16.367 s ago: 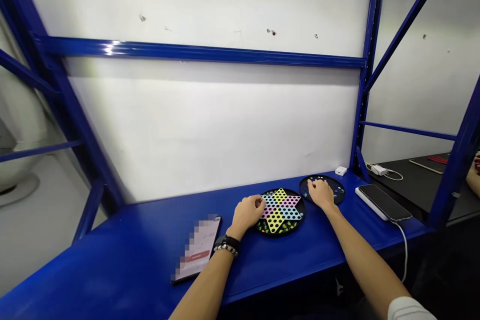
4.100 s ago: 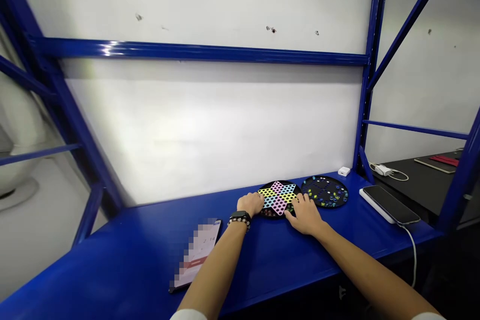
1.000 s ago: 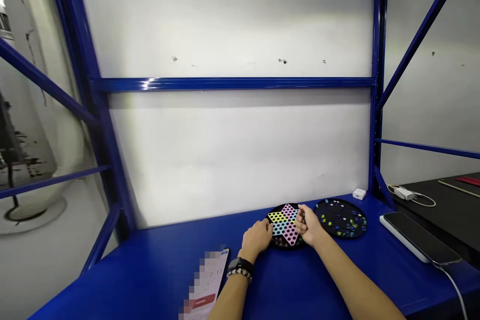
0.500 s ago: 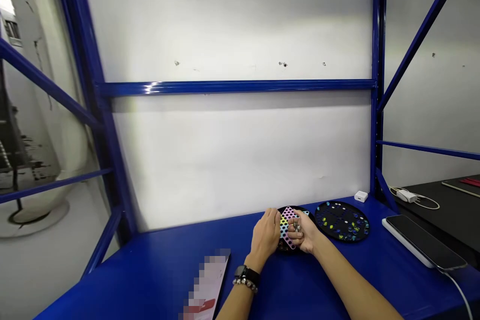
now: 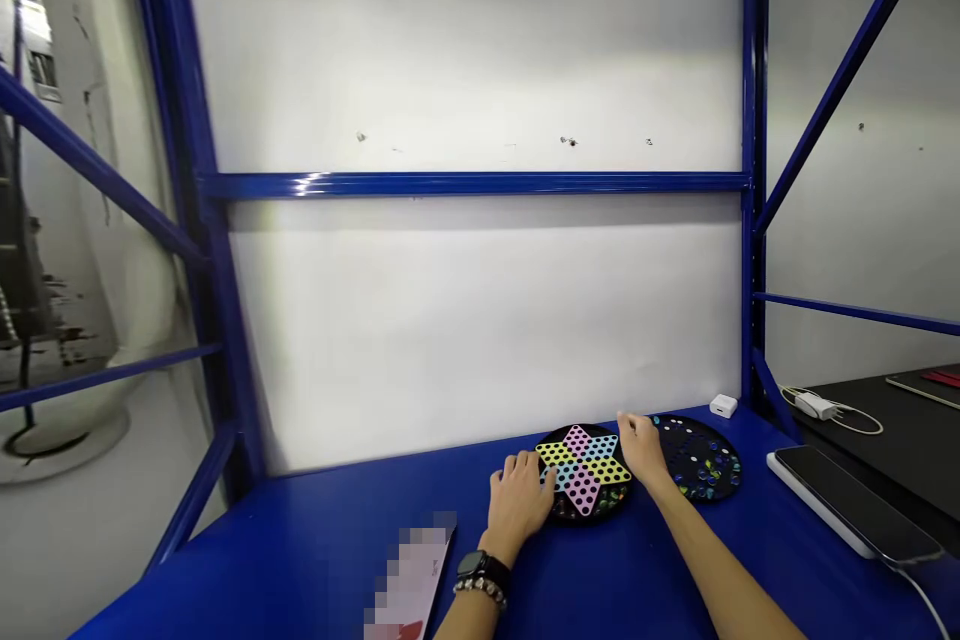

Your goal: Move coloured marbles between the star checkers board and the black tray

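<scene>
A round black Chinese checkers board (image 5: 585,485) with a pink, yellow and light-blue star lies on the blue shelf. My left hand (image 5: 523,500) rests at the board's left edge, fingers apart and nothing seen in them. On the other side, my right hand (image 5: 640,447) is curled closed between the board and a second round black tray (image 5: 690,440). Whatever it holds is hidden. Several glass marbles (image 5: 709,473), green, yellow and blue, lie scattered in that tray. More marbles (image 5: 611,497) show along the board's lower right rim.
A phone (image 5: 859,503) with a cable lies on a white block at the right. A small white charger (image 5: 723,406) sits by the back right post. In front of me is a flat pinkish device (image 5: 412,580), partly blurred. Blue frame bars (image 5: 480,183) cross the white wall.
My right hand, earlier palm up with marbles over the board, has moved right and turned over, closed. My left hand has drawn left and down, uncovering the star.
</scene>
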{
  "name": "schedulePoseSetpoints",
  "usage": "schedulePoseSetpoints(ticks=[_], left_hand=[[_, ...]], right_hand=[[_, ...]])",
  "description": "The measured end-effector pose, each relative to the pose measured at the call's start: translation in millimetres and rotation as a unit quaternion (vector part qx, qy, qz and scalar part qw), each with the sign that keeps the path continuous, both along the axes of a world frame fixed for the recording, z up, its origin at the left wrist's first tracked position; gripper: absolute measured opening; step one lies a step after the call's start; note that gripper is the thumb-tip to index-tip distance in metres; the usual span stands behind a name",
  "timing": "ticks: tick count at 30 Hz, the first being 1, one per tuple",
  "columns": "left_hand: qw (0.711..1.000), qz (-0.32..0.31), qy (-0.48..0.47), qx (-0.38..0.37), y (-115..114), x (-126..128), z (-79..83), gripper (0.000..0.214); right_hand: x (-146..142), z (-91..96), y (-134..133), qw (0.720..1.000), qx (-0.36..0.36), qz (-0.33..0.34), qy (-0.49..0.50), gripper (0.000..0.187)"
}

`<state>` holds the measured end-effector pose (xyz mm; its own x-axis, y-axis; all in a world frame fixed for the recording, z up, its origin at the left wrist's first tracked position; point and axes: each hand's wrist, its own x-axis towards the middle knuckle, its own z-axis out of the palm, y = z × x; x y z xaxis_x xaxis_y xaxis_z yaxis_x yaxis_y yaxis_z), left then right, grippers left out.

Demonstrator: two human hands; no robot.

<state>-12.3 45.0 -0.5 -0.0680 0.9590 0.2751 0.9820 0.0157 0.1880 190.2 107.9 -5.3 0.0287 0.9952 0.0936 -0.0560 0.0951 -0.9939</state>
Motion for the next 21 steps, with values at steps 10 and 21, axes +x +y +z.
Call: schedulePoseSetpoints(ticks=[10, 21], left_hand=[[0.996, -0.025, 0.031, -0.080, -3, 1, -0.4, 0.045], [0.998, -0.020, -0.001, -0.059, 1, -3, -3.6, 0.041]], right_hand=[[81, -26.1, 8, 0.786, -0.009, -0.103, -0.609, 0.036], [74, -21.7, 2, 0.782, 0.065, -0.169, -0.597, 0.034]])
